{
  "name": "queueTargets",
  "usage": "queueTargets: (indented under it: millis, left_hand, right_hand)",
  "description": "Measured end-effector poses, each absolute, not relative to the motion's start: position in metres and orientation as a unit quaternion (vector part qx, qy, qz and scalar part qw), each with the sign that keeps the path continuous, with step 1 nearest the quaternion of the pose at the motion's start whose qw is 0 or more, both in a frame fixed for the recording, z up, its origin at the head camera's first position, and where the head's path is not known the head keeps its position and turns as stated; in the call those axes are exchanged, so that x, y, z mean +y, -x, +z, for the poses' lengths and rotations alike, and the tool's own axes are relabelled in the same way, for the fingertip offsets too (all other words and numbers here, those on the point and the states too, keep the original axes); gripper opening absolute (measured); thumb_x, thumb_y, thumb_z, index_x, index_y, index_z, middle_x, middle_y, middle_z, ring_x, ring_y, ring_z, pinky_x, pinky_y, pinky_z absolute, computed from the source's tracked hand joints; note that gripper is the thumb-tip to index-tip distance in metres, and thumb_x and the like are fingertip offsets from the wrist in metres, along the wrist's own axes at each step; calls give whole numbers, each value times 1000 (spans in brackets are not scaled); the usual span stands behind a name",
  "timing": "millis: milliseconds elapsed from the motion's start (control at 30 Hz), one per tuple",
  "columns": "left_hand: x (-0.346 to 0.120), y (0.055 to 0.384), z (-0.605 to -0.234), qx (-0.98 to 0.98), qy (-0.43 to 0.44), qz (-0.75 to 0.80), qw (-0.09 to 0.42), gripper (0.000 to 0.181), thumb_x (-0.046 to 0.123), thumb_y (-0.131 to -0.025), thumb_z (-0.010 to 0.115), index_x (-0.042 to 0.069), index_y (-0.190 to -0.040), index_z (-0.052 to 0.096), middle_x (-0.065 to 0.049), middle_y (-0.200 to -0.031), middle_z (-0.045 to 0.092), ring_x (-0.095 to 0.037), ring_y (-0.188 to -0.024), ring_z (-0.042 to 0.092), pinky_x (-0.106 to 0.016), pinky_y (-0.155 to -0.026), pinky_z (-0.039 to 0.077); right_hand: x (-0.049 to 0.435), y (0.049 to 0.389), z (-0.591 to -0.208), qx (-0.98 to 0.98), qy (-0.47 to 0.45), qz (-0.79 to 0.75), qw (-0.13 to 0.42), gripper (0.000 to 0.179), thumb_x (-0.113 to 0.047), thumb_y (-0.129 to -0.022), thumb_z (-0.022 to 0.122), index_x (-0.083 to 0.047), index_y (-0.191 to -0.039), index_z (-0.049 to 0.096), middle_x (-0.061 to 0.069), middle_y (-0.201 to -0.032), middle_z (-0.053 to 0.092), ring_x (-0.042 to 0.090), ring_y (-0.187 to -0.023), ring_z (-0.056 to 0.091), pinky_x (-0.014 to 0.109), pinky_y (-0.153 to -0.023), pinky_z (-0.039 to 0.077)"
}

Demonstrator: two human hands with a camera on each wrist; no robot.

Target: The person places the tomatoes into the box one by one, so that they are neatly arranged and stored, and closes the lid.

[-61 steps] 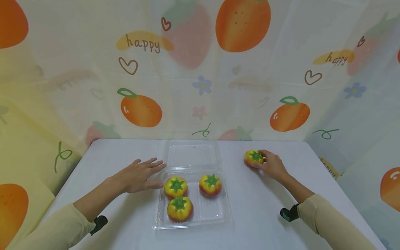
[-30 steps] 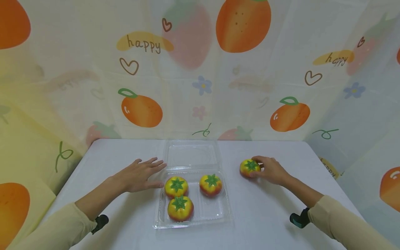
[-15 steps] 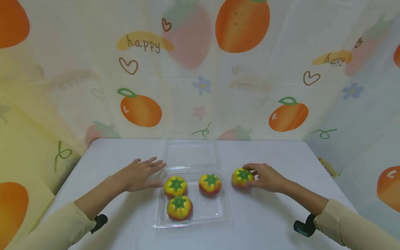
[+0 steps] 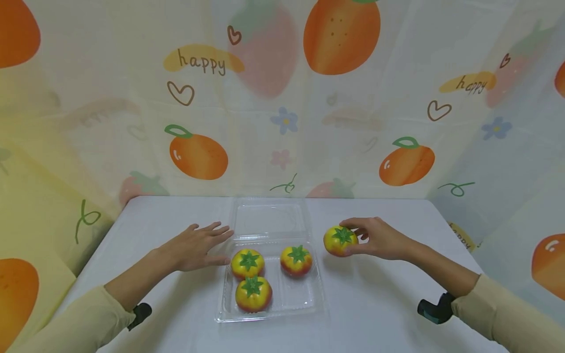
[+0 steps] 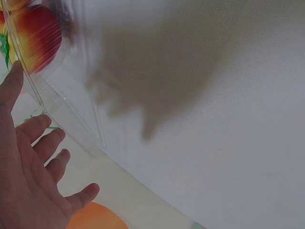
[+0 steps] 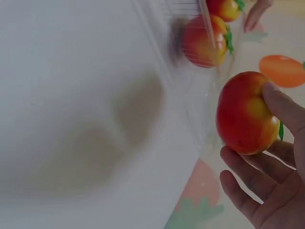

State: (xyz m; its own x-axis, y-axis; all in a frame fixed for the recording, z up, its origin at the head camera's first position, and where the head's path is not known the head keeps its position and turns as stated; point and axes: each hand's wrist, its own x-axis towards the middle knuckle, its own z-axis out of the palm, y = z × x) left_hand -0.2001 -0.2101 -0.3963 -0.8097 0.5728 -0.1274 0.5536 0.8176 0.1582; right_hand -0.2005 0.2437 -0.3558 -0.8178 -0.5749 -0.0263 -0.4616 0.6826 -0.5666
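Observation:
My right hand (image 4: 381, 239) pinches a tomato-like yellow-red fruit (image 4: 334, 243) with a green star-shaped top, between thumb and fingers. In the right wrist view, the held fruit (image 6: 243, 114) hangs above the table, its shadow apart from it. To its left lies an open clear plastic clamshell box (image 4: 304, 301). Inside are three similar fruits: one at back left (image 4: 242, 264), one at front left (image 4: 247, 299) and one at back right (image 4: 290, 262). My left hand (image 4: 194, 249) hovers at the box's left edge, fingers spread, holding nothing; whether its thumb touches the box I cannot tell.
The box's clear lid (image 4: 270, 219) lies folded back toward the rear edge. A white cloth covers the table (image 4: 375, 314). Fruit-printed curtains (image 4: 282, 142) stand behind and on both sides. A dark wrist device (image 4: 434, 309) sits at each sleeve.
The right hand has brought its fruit leftward and nearer over the table, then raised it beside the box. The left hand and the three fruits in the box have stayed put.

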Motion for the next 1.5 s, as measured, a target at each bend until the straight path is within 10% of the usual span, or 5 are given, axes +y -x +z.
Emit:
queueTargets:
  millis: [1033, 1500]
  left_hand:
    - [-208, 197, -393, 949, -297, 60, 87, 78, 62, -92, 55, 10, -149, 46, -14, -152, 45, -41, -143, 35, -72, -106, 30]
    - [-208, 199, -393, 947, -304, 59, 82, 78, 63, -91, 56, 10, -148, 47, -15, -151, 46, -42, -141, 37, -72, -104, 32]
  right_hand:
    - [173, 167, -373, 871, 365, -264, 196, 58, -44, -85, 78, -16, -133, 62, -9, -122, 67, 5, -107, 61, 35, -91, 54]
    - [163, 161, -381, 887, 368, -211, 183, 61, -40, -84, 80, -14, -135, 61, -4, -135, 61, 13, -124, 56, 43, -107, 45]
